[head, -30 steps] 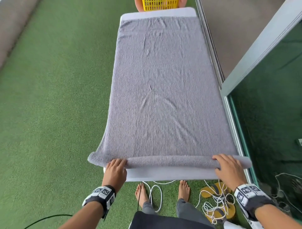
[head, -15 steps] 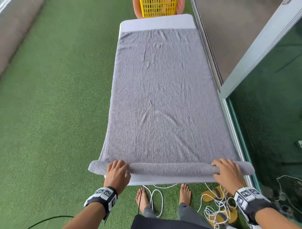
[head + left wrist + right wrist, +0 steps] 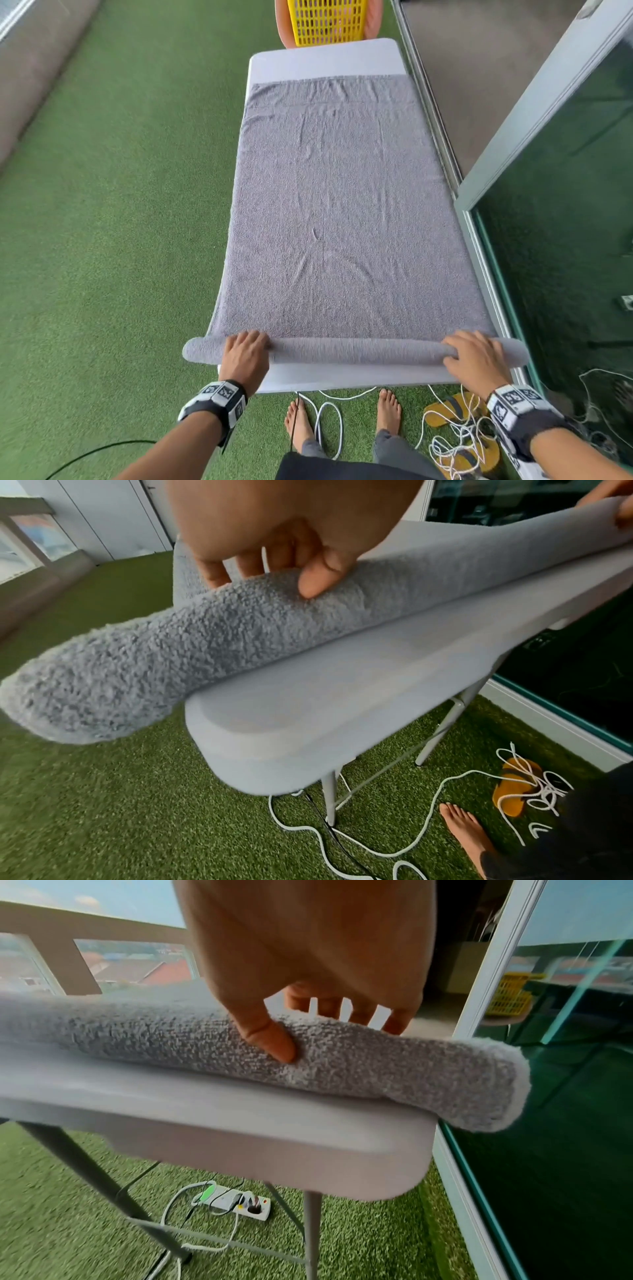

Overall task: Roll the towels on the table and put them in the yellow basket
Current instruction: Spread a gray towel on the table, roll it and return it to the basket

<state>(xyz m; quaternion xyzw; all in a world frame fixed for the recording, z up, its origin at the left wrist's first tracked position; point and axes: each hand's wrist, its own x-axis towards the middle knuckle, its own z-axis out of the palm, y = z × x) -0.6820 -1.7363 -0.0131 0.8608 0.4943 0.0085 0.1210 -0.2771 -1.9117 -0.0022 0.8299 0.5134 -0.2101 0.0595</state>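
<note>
A grey towel (image 3: 335, 212) lies flat along the white table (image 3: 325, 58), its near end wound into a roll (image 3: 356, 351) that overhangs both table sides. My left hand (image 3: 245, 353) grips the roll near its left end, fingers curled over the top and thumb on the near face (image 3: 313, 577). My right hand (image 3: 474, 354) grips it near the right end the same way (image 3: 274, 1039). The yellow basket (image 3: 325, 20) stands on an orange seat beyond the table's far end.
A glass door and its metal frame (image 3: 534, 113) run close along the table's right side. White cords (image 3: 329, 421), an orange sandal (image 3: 455, 411) and my bare feet are on the green turf below. A power strip (image 3: 240, 1204) lies under the table.
Both hands have rolled the towel's near end forward, so the roll is thicker and sits farther from the table's near edge. More bare table shows at the far end.
</note>
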